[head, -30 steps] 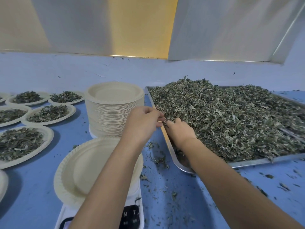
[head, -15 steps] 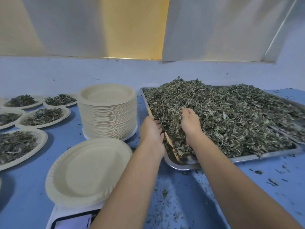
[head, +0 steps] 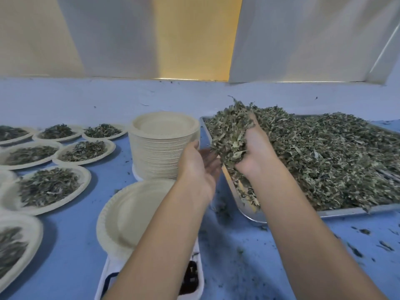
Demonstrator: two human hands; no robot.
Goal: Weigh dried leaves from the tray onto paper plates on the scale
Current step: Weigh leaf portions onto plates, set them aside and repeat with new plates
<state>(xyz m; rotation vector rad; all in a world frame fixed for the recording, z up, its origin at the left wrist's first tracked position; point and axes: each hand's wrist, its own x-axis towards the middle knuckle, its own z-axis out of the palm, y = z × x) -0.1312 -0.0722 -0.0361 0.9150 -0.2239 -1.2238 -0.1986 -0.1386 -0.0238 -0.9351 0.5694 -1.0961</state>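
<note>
Grips dried green leaves (head: 231,131) in right hand (head: 257,152) over left edge of silver metal tray (head: 255,215), left hand (head: 199,167) spread alongside.

The right hand (head: 257,154) has come up out of the tray (head: 346,212), lifting a heaped clump of dried leaves (head: 231,131) cupped in its fingers. The left hand (head: 199,167) has risen beside it, palm open toward the clump.
</note>
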